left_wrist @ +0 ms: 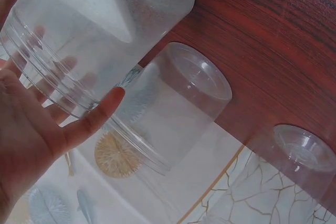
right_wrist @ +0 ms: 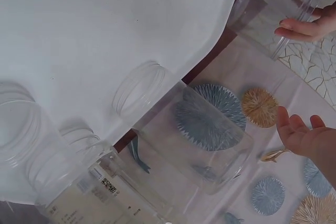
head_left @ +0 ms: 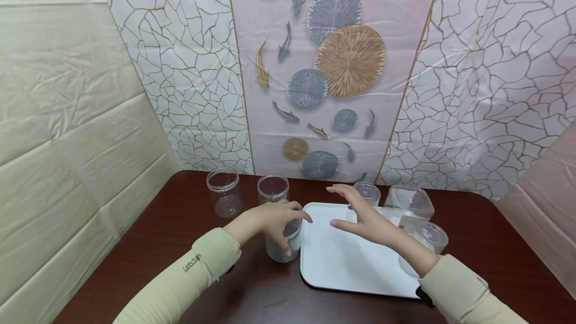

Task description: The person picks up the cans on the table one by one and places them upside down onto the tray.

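Note:
My left hand (head_left: 278, 219) reaches over a clear round jar (head_left: 283, 249) that stands upright on the table by the tray's left edge. In the left wrist view, thumb and fingers curl round the rim of this jar (left_wrist: 142, 3), with some fingers showing through the clear wall. My right hand (head_left: 366, 221) hovers above the white tray (head_left: 342, 264), fingers apart and holding nothing. Upside down at the tray's back edge is another clear jar (right_wrist: 184, 124), near the right hand.
Two more upright clear jars, one behind the left hand (head_left: 273, 189) and one farther left (head_left: 225, 194), stand on the dark red table (head_left: 148, 229). A squarish clear container (head_left: 411, 201) and a round jar (head_left: 432, 236) sit on the tray's right side. A patterned backdrop (head_left: 279, 154) rises behind.

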Tool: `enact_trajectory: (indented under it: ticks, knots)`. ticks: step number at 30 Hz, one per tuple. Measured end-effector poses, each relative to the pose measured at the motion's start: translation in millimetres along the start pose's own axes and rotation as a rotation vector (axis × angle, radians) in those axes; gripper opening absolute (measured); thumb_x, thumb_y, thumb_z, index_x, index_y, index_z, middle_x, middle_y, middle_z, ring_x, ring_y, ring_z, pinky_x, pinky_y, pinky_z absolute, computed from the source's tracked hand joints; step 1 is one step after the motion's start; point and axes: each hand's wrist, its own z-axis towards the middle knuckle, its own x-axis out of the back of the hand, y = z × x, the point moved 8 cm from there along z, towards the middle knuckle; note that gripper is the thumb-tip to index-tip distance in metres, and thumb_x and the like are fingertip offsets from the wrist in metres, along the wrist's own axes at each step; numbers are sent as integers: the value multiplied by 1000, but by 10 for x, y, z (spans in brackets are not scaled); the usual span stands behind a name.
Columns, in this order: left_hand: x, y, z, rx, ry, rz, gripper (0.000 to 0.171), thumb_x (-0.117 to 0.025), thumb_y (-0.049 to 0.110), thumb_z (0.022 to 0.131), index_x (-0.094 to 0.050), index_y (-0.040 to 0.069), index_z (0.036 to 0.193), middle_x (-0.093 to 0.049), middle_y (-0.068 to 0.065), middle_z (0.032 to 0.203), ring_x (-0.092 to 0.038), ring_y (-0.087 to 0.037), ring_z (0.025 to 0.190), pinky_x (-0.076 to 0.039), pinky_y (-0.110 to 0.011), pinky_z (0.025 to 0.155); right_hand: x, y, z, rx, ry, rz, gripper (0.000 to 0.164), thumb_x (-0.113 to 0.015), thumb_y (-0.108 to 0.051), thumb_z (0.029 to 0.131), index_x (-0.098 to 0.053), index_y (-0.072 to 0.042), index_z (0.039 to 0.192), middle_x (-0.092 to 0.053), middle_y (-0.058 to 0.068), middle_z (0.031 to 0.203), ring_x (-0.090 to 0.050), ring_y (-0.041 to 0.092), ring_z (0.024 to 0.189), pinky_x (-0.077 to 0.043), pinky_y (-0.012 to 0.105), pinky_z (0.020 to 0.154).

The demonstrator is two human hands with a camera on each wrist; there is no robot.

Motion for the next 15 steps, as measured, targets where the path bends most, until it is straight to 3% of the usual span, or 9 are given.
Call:
enact_trajectory:
  ticks: [15]
  knots:
    - [21, 27, -32, 1, 23, 130, 73, -87, 44, 59, -51, 29, 121, -50, 1, 120, -49, -20, 107, -50, -36, 81, -42, -14, 38, -1, -9, 22, 66, -69, -18, 86, -34, -8, 141, -32, 17, 145, -35, 38, 131, -32, 59, 106]
